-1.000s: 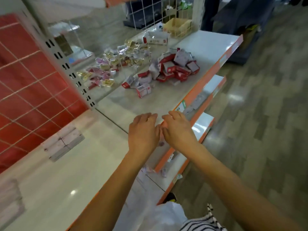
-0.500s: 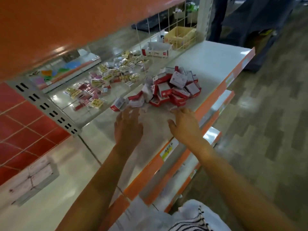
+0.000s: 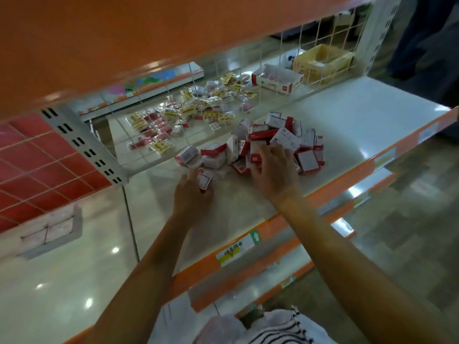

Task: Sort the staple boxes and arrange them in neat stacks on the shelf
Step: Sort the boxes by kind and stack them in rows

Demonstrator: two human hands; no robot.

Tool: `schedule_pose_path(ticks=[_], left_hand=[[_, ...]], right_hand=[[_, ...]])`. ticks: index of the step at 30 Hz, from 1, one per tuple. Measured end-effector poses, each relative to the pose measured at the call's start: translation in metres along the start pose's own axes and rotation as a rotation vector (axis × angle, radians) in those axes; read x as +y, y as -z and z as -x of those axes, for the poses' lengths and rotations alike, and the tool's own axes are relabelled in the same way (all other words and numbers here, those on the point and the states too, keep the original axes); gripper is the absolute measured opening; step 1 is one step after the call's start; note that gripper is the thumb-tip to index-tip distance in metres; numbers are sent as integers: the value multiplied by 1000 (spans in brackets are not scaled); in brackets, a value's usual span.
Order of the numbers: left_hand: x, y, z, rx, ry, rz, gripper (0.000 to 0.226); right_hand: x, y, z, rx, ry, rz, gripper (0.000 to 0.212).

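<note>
The left grip (image 3: pixel 191 197) is clamped round one staple box (image 3: pixel 205 178); the right grip (image 3: pixel 273 170) reaches into the pile (image 3: pixel 306 158) just beyond it on the shelf (image 3: pixel 360 115), clamped or not I cannot tell. Light, stiff cartons, I'd guess: pinch the broad faces

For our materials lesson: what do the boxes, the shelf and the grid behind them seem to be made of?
Boxes: printed card, it seems; matt red and white faces, crisp folded edges.
Shelf: likely painted metal; smooth, pale and glossy, with light glints.
Grid: probably coated wire; thin pale rods crossing in squares.
</note>
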State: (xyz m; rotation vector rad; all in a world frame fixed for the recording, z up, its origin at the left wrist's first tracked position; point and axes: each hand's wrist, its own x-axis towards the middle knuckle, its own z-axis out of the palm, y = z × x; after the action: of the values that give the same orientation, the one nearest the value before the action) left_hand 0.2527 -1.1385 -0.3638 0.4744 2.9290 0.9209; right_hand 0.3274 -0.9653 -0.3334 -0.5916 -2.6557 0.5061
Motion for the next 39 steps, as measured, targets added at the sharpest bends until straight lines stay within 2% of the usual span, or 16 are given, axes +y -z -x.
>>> schedule_pose_path(ticks=[5,10,14,18,24,28,33,39], left_hand=[[-1,2,9,-14,109,42,54],[-3,3,38,28,66,156,50],[-6,5,54,77,92,212,51],[-7,10,66,103,155,265,53],[-21,24,91,171,195,320,53],[-37,42,112,196,260,367,52],[-65,71,148,237,298,481,48],[-106,110,197,288,356,589,50]], right_hand=[[2,-15,-14,64,0,102,51],[4,-25,-13,216,22,21,25],[1,-31,6,217,176,-188,23],[-12,-31,29,70,291,-507,32],[-25,-36,55,-122,301,-725,36],[-46,-33,71,-259,190,-891,31],[-85,-42,92,-374,57,-907,5],[-145,-52,138,-510,-46,-959,24]])
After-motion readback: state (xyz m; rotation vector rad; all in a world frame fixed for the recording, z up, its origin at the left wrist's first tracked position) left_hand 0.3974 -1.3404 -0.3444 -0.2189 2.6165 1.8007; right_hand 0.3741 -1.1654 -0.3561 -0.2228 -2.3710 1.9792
